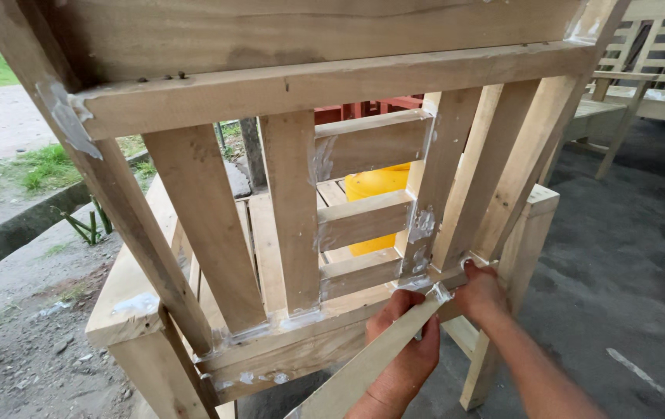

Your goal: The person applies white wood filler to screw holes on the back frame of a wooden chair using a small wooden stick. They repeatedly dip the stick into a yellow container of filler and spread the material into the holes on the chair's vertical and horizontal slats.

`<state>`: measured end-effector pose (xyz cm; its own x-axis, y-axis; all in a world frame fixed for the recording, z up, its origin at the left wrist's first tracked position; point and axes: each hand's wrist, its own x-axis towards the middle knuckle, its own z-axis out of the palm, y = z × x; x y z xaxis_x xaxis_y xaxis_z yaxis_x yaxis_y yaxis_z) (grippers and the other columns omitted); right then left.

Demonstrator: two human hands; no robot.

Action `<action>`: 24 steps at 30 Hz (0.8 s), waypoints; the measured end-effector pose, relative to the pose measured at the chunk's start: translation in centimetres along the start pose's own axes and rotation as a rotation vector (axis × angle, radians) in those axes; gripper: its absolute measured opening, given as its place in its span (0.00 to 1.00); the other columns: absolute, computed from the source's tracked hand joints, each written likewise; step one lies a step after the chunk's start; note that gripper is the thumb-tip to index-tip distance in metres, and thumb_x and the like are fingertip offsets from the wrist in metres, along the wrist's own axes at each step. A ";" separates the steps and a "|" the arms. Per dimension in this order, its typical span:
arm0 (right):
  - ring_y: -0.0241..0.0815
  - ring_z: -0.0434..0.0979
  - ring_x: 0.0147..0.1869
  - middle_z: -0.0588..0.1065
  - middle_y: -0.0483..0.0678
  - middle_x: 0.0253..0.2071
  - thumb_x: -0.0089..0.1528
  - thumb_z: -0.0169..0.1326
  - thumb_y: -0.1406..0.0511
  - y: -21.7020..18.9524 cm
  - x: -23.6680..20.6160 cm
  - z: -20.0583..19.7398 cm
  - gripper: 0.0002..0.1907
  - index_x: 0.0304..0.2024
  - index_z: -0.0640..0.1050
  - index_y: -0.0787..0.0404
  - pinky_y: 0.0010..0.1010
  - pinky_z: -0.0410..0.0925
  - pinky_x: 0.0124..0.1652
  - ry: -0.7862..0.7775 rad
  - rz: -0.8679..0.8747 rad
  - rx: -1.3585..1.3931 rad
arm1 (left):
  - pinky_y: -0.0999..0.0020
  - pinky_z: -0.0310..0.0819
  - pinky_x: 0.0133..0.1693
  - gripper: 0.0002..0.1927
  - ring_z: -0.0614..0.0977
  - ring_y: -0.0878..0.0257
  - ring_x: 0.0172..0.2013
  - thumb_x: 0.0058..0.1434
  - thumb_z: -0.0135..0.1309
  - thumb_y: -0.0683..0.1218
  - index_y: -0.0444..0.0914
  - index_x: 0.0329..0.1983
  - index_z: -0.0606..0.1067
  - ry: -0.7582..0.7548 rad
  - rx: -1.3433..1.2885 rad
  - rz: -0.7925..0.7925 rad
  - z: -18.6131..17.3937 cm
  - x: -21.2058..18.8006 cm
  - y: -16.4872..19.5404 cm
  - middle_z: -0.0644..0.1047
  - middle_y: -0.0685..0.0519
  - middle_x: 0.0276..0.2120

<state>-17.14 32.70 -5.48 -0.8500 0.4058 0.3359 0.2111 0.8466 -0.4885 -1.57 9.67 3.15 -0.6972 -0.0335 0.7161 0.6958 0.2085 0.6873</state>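
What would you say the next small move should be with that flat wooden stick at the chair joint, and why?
Probably draw the stick in the left hand along the joint beside the right hand. Its tip carries whitish filler, and patches on the chair frame still look uneven there.

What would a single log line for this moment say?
left hand: holds flat wooden stick | stick tip: white filler, at chair frame joint | right hand: presses frame beside joint | behind slats: yellow container

bare wooden chair frame [286, 233] stands on grey floor [619, 256].
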 end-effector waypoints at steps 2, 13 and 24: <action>0.59 0.76 0.61 0.73 0.55 0.60 0.60 0.55 0.63 1.0 1.0 -0.2 0.27 0.64 0.75 0.49 0.43 0.68 0.57 -0.088 0.053 0.013 | 0.60 0.80 0.33 0.09 0.86 0.48 0.32 0.57 0.63 0.41 0.37 0.38 0.76 -0.010 0.019 -0.028 -0.3 0.1 0.0 0.82 0.45 0.30; 0.55 0.83 0.56 0.82 0.57 0.52 0.57 0.54 0.68 1.3 1.2 -0.7 0.24 0.56 0.83 0.51 0.38 0.72 0.55 -0.064 0.150 0.243 | 0.60 0.80 0.33 0.08 0.86 0.49 0.31 0.56 0.64 0.41 0.37 0.36 0.76 0.009 -0.007 -0.002 -0.4 0.2 -0.6 0.82 0.46 0.29; 0.57 0.77 0.57 0.75 0.47 0.57 0.60 0.55 0.63 -5.4 -4.4 -5.6 0.16 0.50 0.84 0.45 0.44 0.69 0.57 -0.024 -0.055 -0.176 | 0.61 0.80 0.32 0.07 0.86 0.50 0.30 0.57 0.63 0.41 0.37 0.35 0.75 -0.026 -0.055 -0.083 -0.6 -0.3 -0.7 0.81 0.46 0.28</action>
<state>-11.89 28.28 0.17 -0.8736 0.3503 0.3378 0.2429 0.9154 -0.3210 -1.77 8.92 2.57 -0.7569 -0.0230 0.6531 0.6430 0.1519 0.7506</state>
